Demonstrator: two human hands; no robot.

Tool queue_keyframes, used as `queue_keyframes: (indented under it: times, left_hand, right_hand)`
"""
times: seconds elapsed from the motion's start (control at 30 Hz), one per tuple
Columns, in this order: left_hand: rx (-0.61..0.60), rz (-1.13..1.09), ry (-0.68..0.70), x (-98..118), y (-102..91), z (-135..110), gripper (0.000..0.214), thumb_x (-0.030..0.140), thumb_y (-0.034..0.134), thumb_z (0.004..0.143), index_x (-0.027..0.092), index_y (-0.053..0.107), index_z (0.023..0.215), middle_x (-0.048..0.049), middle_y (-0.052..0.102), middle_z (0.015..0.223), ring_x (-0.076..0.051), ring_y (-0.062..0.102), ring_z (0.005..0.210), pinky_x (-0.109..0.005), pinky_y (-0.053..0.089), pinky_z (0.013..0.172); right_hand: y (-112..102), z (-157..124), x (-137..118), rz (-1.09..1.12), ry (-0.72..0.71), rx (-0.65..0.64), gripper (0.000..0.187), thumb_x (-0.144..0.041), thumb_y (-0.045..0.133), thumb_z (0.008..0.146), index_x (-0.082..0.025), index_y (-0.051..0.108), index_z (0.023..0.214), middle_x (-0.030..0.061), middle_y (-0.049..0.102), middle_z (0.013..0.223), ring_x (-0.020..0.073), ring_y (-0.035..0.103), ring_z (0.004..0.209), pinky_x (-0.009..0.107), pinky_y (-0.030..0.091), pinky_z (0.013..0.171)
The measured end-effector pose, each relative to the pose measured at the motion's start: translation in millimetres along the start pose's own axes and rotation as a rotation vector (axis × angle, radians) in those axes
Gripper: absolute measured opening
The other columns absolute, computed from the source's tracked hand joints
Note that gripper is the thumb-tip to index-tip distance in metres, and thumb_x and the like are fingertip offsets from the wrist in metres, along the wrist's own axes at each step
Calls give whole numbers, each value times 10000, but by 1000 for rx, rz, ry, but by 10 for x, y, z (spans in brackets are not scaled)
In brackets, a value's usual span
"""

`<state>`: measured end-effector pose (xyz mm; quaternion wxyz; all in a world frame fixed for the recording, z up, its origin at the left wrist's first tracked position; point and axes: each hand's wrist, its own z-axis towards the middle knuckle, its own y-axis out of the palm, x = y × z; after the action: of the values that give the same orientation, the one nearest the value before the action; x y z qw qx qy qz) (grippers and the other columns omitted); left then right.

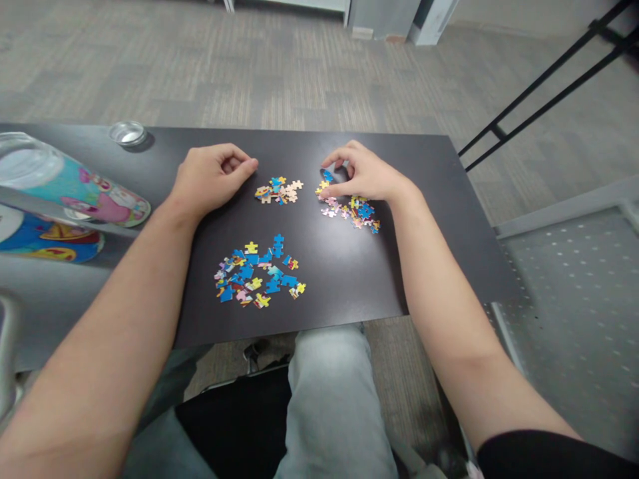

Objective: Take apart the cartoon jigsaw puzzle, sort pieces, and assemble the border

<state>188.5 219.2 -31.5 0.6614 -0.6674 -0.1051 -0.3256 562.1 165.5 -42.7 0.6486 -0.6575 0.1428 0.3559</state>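
My left hand rests at the table's far side, fingers curled and thumb against the index finger; anything inside the pinch is hidden. Just right of it lies a small heap of jigsaw puzzle pieces, mostly pale with some blue and yellow. My right hand arches over the far end of another heap of puzzle pieces in pink, yellow and blue. Its thumb and index finger are apart, with a blue puzzle piece between them on the table. Closer to me is a wider spread of puzzle pieces, largely blue and yellow.
Two printed cylindrical tins, one with a pink figure and one blue, are left of my left forearm. A round metal lid sits near the dark table's far edge. Black metal bars stand at the right.
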Motion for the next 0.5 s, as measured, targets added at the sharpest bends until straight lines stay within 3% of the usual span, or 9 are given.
queue_keyframes:
  times: [0.1,0.3,0.5]
  left_hand:
    - [5,-7,-13,-1,0,-9,510,727,808,1090,236,884,1207,27,687,889,-220,568,919,-396,416,925]
    - [-4,45,-12,32,-27,-6,393,557,792,1182,186,891,1265,11,730,962,-179,557,901,-341,442,887]
    - [44,-15,-28,23,-54,-15,648,808,743,1210,174,865,1264,22,675,908,-175,516,898,-327,441,867]
  right_hand:
    - [-9,3,31,-7,8,2,637,-474,1231,852,-251,893,1343,132,730,1411,349,727,1213,603,672,1196]
    - [-15,44,93,18,15,49,579,-710,1108,993,-267,881,1288,112,753,1318,319,724,1150,537,674,1094]
    - [-1,89,210,87,67,204,745,-1000,823,1111,-257,831,1160,73,772,1098,264,695,1015,447,622,1002]
